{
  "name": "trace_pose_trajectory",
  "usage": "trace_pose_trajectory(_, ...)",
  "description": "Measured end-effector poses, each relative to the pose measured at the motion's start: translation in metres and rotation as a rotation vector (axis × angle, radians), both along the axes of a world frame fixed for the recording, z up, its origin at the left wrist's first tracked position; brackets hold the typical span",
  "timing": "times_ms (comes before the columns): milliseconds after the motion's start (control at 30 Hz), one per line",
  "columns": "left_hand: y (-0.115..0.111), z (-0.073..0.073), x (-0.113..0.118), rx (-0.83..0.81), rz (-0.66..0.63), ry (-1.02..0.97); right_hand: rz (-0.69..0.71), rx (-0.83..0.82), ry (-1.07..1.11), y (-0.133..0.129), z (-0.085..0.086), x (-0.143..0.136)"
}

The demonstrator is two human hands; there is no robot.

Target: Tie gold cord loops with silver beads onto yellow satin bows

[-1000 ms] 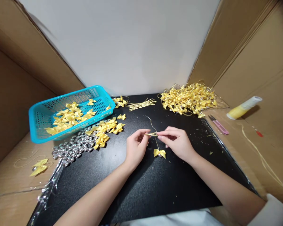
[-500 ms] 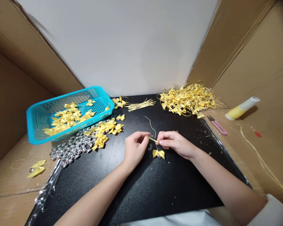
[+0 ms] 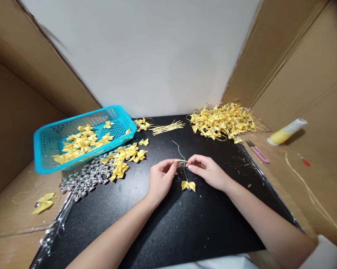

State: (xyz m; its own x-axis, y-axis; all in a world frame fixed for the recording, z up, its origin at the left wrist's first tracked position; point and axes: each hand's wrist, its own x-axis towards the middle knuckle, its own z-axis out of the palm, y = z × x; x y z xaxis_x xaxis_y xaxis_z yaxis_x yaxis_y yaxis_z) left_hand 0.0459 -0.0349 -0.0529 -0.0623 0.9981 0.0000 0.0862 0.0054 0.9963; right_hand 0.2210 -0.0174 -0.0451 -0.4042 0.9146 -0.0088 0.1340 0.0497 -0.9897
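Between my two hands a short gold cord (image 3: 181,161) is stretched over the black table. My left hand (image 3: 162,178) pinches its left end between thumb and fingers, and my right hand (image 3: 206,170) pinches the other end. Under this cord passes a thin thread (image 3: 180,150), its far end lying loose on the table beyond my hands. The thread runs toward me to a yellow satin bow (image 3: 188,185) with a small silver bell or bead at its middle. The bow lies on the table just below the gap between my hands.
A blue basket (image 3: 39,151) of yellow bows stands at left, beside silver bells or beads (image 3: 86,178) and more bows (image 3: 120,168). Cut gold cords (image 3: 168,127) lie at the back. At right are a heap of corded bows (image 3: 221,121), pink-handled scissors (image 3: 260,154) and a thread spool (image 3: 286,132).
My fingers have shifted slightly and the cord between them is now more level and bent. The view has tilted a little. The bow stays in nearly the same place.
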Motion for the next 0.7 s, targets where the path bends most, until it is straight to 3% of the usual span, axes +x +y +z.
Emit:
trace_pose_trajectory(433, -0.005, -0.005, -0.001, 0.156, 0.052, 0.183, -0.385, 0.445, -0.222, -0.004, -0.003, -0.001)
trace_pose_trajectory(533, -0.006, -0.004, 0.0, 0.176, 0.055, 0.191, -0.451, 0.37, -0.118, -0.006, -0.007, -0.005)
trace_pose_trajectory(700, -0.008, -0.006, 0.003, 0.141, 0.048, 0.13, -0.509, 0.04, 0.205, -0.012, -0.011, -0.017)
